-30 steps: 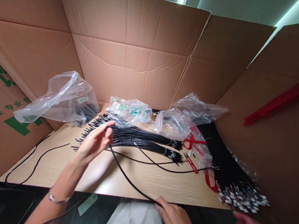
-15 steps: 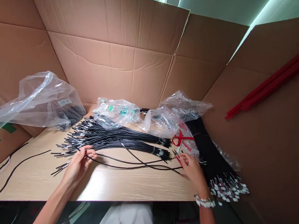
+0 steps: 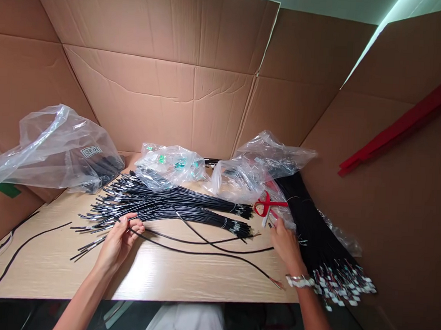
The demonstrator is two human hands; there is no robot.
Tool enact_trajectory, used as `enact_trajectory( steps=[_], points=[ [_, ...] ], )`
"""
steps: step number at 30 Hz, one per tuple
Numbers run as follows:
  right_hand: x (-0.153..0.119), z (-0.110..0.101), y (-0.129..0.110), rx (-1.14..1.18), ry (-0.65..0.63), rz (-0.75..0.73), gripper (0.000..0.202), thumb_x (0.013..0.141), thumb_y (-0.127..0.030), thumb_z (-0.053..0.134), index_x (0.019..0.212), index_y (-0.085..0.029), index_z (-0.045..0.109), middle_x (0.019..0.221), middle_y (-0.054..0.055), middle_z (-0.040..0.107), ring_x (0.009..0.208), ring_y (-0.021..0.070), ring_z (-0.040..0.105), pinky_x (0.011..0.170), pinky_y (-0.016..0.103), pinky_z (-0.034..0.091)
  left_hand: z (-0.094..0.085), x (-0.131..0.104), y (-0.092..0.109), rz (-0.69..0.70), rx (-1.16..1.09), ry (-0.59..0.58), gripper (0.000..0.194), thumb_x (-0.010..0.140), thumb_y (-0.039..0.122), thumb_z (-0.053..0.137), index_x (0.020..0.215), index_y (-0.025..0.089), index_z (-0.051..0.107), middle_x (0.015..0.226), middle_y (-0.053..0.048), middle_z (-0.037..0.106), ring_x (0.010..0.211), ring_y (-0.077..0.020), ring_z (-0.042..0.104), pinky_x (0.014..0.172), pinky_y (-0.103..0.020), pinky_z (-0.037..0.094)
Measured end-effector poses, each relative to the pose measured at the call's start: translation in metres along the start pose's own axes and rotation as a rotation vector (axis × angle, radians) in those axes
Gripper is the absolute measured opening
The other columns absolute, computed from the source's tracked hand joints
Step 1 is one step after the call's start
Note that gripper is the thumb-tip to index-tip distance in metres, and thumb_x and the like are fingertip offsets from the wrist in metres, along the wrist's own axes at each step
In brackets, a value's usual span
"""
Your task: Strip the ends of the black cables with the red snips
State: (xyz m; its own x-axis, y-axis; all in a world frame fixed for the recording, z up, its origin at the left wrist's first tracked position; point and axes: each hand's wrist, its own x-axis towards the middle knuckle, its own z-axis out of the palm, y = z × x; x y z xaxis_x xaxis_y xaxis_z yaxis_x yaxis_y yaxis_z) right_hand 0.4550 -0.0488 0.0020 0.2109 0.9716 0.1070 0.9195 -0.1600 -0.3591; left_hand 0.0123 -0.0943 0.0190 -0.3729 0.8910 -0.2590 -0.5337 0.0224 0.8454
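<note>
My left hand (image 3: 124,236) pinches a black cable (image 3: 200,253) near its left end. That cable runs right across the table, ending in bare reddish strands in front of my right hand. My right hand (image 3: 286,244) is closed beside the red ribbon (image 3: 264,205) and a clear bag; what its fingers hold, if anything, is hidden. A short dark piece (image 3: 270,225) shows at its fingertips. Two loose black cables (image 3: 215,245) lie between my hands. Behind them are two tied bundles of black cables (image 3: 198,216), their loose ends fanned out to the left.
Clear plastic bags (image 3: 171,166) lie along the cardboard wall (image 3: 154,91). A bag with dark contents (image 3: 68,150) stands at left. At right lies a thick black cable bundle (image 3: 307,220) with white connectors (image 3: 343,287). More black cable (image 3: 17,252) lies at the left edge.
The red-handled cutting tool in my right hand is no longer visible. That hand has moved slightly up and right. The held cable's stripped end now lies lower and further right.
</note>
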Motion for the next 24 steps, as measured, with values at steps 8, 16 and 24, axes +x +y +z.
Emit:
enact_trajectory(
  steps=[8, 16, 24],
  points=[
    [-0.081, 0.013, -0.092, 0.536, -0.25, -0.429, 0.02, 0.087, -0.022, 0.051, 0.097, -0.021, 0.068, 0.081, 0.002, 0.068, 0.071, 0.0149, 0.065, 0.063, 0.023, 0.05, 0.021, 0.001, -0.001, -0.04, -0.213, 0.08, 0.015, 0.097, 0.018, 0.048, 0.091, 0.016, 0.061, 0.067, -0.002, 0.064, 0.059, -0.0101, 0.063, 0.062, -0.019, 0.059],
    [-0.097, 0.046, -0.163, 0.356, -0.494, -0.694, 0.038, 0.086, -0.01, 0.056, 0.116, -0.03, 0.067, 0.1, 0.0, 0.075, 0.09, 0.018, 0.07, 0.077, 0.024, 0.049, 0.038, -0.011, -0.005, -0.051, -0.189, -0.022, 0.017, 0.084, 0.032, 0.072, 0.089, 0.018, 0.066, 0.08, -0.005, 0.07, 0.075, -0.0157, 0.069, 0.075, -0.027, 0.06],
    [-0.061, 0.021, -0.104, 0.488, -0.161, -0.603, 0.048, 0.083, -0.001, 0.039, 0.116, -0.023, 0.067, 0.104, 0.007, 0.076, 0.094, 0.0181, 0.072, 0.078, 0.027, 0.055, 0.023, 0.025, -0.009, 0.334, 0.781, -0.582, 0.04, 0.065, 0.028, 0.085, 0.104, 0.026, 0.075, 0.133, -0.012, 0.061, 0.132, -0.0317, 0.047, 0.115, -0.043, 0.033]
  ],
)
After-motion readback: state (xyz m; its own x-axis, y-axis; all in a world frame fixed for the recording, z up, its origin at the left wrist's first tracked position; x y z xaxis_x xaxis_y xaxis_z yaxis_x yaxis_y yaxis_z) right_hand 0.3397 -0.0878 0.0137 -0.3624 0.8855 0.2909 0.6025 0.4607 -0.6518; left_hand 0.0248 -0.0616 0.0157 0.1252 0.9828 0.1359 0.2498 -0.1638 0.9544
